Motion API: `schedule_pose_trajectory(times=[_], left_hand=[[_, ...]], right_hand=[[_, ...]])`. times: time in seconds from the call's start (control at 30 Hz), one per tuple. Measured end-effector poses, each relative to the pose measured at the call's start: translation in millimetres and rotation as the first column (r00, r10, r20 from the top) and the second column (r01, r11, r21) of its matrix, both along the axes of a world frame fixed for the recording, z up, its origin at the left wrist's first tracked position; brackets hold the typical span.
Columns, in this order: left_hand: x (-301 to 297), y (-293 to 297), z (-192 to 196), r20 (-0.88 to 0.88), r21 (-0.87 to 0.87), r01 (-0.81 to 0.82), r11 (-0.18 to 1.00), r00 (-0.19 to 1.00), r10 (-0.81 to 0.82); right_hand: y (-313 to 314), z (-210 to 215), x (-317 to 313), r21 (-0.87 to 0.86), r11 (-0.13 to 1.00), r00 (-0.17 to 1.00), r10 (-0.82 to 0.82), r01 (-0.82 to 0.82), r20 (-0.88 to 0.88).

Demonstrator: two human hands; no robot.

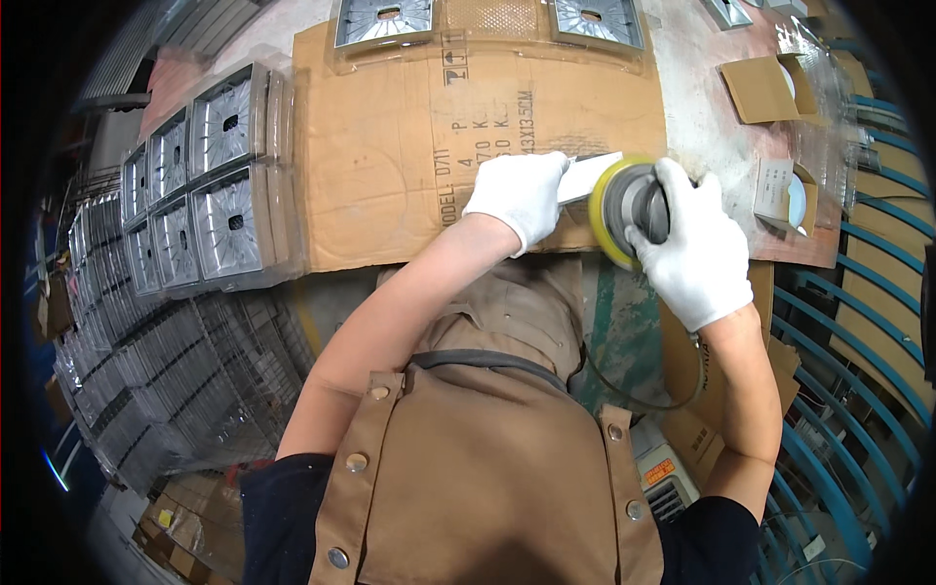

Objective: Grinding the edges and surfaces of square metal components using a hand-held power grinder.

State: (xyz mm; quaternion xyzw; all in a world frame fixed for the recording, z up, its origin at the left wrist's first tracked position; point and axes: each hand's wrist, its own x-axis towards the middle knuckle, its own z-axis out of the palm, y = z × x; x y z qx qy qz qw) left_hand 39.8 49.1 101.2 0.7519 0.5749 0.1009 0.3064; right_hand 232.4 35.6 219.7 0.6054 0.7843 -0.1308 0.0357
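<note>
Your tan apron [487, 468], with its metal snaps, fills the lower centre of the view, and both bare forearms rise from it toward the bench. Your left hand [520, 195], in a white glove, is closed on a flat pale metal piece [590, 175] and presses it down on the cardboard sheet [390, 146] that covers the bench top. Your right hand [694, 244], also gloved in white, is wrapped around the dark body of a round sander [629, 207]. Its yellow pad is turned on edge and meets the end of the metal piece, just right of your left hand. A thin black cable [643, 395] loops from the sander down past your right forearm.

Clear trays of square silver parts [219, 185] stand in stacks to your left, well apart from both hands. Two more silver square parts [385, 19] lie at the far edge of the cardboard. Small open cardboard boxes [765, 88] sit on the bench to your right.
</note>
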Motion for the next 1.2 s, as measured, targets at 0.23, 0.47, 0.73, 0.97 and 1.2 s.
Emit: schedule_pose_trajectory(times=[0.23,0.47,0.73,0.97,1.2], left_hand=[[1.0,1.9,-2.1,-0.018,0.006,0.013,1.000,1.000,-0.013],[1.1,-1.6,-8.4,0.005,0.041,0.003,0.999,1.000,-0.004],[-0.3,3.0,-1.0,-0.059,-0.007,0.035,0.999,0.998,-0.036],[-1.0,7.6,3.9,-0.087,-0.035,0.061,0.998,0.994,-0.064],[0.8,7.1,3.1,-0.064,-0.005,0.055,0.998,0.996,-0.055]], right_hand=[[-1.2,-2.7,-0.7,0.017,1.000,1.000,-0.008,0.008,-0.019],[-10.9,1.5,2.7,-0.016,1.000,1.000,0.006,-0.006,0.010],[-4.1,-0.5,3.9,0.025,1.000,1.000,0.005,-0.005,0.011],[3.6,1.5,-2.4,-0.007,0.999,0.999,-0.043,0.043,0.019],[13.9,0.5,-2.2,0.074,0.997,0.999,-0.016,0.018,-0.037]])
